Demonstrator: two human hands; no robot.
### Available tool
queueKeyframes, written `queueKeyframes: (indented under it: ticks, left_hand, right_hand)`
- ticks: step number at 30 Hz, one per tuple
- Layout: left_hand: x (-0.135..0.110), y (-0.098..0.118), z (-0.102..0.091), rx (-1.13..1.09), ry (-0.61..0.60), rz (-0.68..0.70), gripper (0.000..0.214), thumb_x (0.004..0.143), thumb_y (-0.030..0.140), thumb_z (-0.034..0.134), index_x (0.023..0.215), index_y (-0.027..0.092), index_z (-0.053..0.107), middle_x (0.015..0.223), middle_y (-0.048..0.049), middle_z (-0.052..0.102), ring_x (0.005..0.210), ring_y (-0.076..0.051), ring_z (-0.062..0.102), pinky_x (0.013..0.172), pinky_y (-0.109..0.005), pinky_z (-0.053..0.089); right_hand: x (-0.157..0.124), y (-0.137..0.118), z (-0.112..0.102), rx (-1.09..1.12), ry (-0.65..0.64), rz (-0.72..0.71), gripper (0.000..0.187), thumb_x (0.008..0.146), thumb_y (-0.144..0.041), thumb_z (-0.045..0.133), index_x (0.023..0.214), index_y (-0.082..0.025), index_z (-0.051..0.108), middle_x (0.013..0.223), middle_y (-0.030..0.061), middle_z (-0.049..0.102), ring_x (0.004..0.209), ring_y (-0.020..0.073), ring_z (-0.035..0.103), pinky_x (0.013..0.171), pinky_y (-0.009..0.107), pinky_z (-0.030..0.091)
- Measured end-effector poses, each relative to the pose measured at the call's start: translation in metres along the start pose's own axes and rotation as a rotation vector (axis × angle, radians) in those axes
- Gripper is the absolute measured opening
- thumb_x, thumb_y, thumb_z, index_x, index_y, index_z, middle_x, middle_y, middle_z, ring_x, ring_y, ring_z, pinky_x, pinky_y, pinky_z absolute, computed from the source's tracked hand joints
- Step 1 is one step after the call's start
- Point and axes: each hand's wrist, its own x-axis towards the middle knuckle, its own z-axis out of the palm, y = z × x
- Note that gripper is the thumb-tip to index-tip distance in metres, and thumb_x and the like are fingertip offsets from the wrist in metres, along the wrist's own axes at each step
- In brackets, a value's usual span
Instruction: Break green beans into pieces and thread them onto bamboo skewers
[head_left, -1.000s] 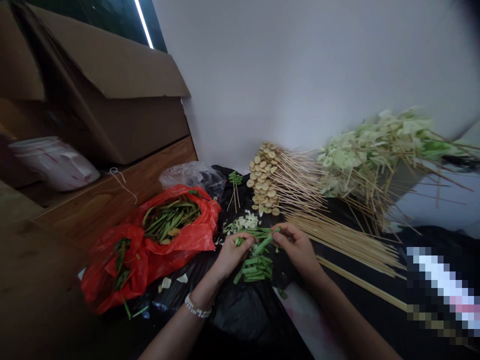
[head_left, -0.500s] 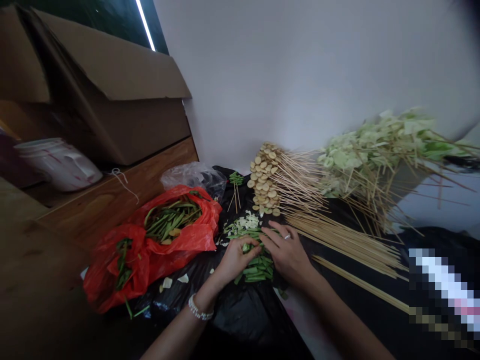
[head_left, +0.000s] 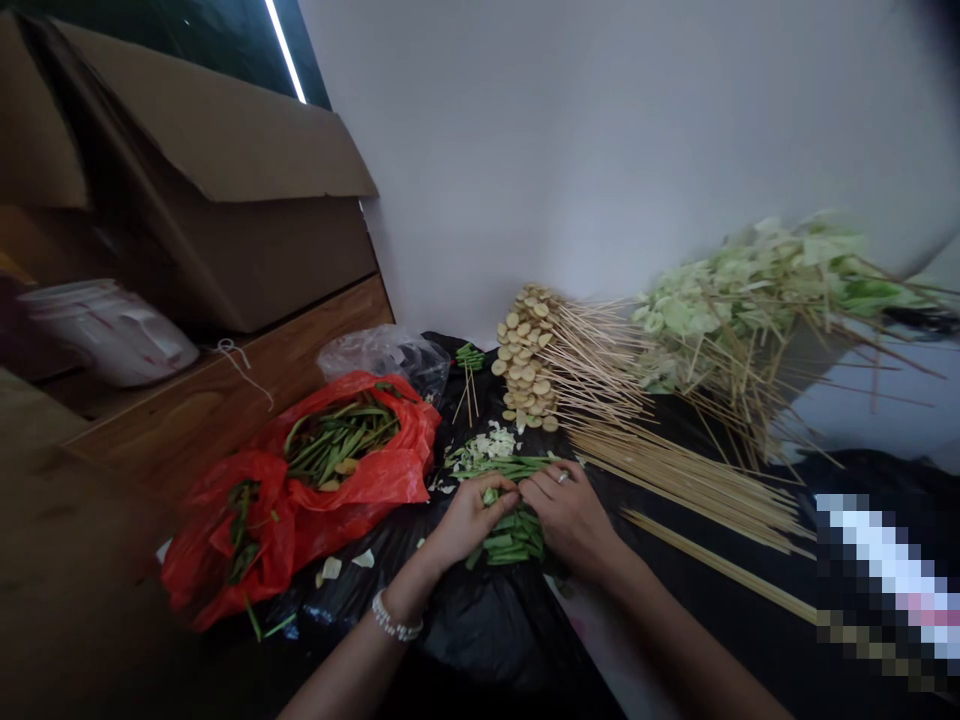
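Left hand (head_left: 472,520) and right hand (head_left: 570,518) together at centre, knuckles almost meeting, fingers curled closed around a bunch of cut green stems (head_left: 510,545); a short stem end (head_left: 490,496) shows between the left thumb and fingers. Beaded bracelet (head_left: 396,622) on left wrist, ring (head_left: 562,478) on right hand. Stems lie on a black plastic sheet (head_left: 480,640), some longer ones running just above the hands, beside a small heap of chopped pale vegetable pieces (head_left: 486,445). Left of the hands, a red plastic bag (head_left: 360,480) holds long dark-green stalks (head_left: 337,440), with a clear plastic bag (head_left: 386,360) behind it. Ahead, a small bunch of skewered greens (head_left: 470,357) stands near a stack of round tan slices on wooden skewers (head_left: 525,365). To the right, loose wooden skewers (head_left: 690,480) lie in a bundle below a pile of skewered leafy greens (head_left: 742,310). Far left, a wooden ledge (head_left: 232,400) carries a cardboard box (head_left: 210,200) and a white plastic bucket (head_left: 105,335).
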Motion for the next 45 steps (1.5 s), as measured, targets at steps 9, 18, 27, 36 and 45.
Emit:
queueKeyframes:
  ticks: [9, 18, 27, 36, 45]
  left_hand:
    - [-0.003, 0.006, 0.0, -0.276, 0.016, -0.206, 0.03, 0.078, 0.043, 0.064, 0.079, 0.013, 0.064, 0.06, 0.0025, 0.048, 0.05, -0.007, 0.036, 0.047, -0.02, 0.027]
    - [0.0, 0.001, 0.004, -0.595, 0.046, -0.242, 0.036, 0.076, 0.048, 0.065, 0.08, 0.013, 0.057, 0.058, 0.0039, 0.047, 0.043, -0.004, 0.034, 0.04, -0.018, 0.024]
    - [0.002, 0.008, 0.008, -0.811, 0.12, -0.271, 0.035, 0.076, 0.046, 0.066, 0.079, 0.014, 0.054, 0.063, 0.0043, 0.049, 0.043, -0.003, 0.033, 0.04, -0.017, 0.024]
    - [0.012, -0.006, -0.007, -0.953, 0.373, -0.241, 0.035, 0.072, 0.042, 0.071, 0.078, 0.016, 0.049, 0.068, 0.0045, 0.049, 0.046, -0.003, 0.04, 0.038, -0.014, 0.026]
    - [0.009, 0.002, -0.007, -0.998, 0.223, -0.314, 0.022, 0.073, 0.033, 0.064, 0.08, 0.014, 0.054, 0.061, 0.0045, 0.048, 0.043, -0.004, 0.038, 0.036, -0.015, 0.022]
  right_hand:
    - [0.0, -0.011, 0.005, 0.112, 0.094, 0.132, 0.02, 0.087, -0.011, 0.041, 0.086, -0.019, 0.06, 0.078, 0.0035, 0.06, 0.08, 0.0182, 0.052, 0.093, 0.038, 0.03]
    - [0.004, -0.017, 0.003, 0.535, 0.214, 0.318, 0.021, 0.093, -0.022, 0.039, 0.094, -0.021, 0.059, 0.085, 0.0038, 0.065, 0.081, 0.0168, 0.058, 0.077, 0.03, 0.041]
    - [0.005, -0.013, 0.007, 0.874, 0.177, 0.435, 0.021, 0.092, -0.024, 0.041, 0.102, -0.021, 0.059, 0.078, 0.0024, 0.064, 0.068, 0.0145, 0.061, 0.068, 0.027, 0.047]
    - [0.006, -0.014, 0.009, 1.25, 0.145, 0.637, 0.028, 0.086, -0.045, 0.05, 0.099, -0.022, 0.061, 0.072, 0.0008, 0.064, 0.056, 0.0148, 0.059, 0.057, 0.029, 0.049]
    - [0.007, -0.011, -0.001, 1.761, 0.009, 0.682, 0.04, 0.084, -0.046, 0.056, 0.117, -0.022, 0.053, 0.073, -0.0014, 0.062, 0.054, 0.0099, 0.055, 0.055, 0.024, 0.045]
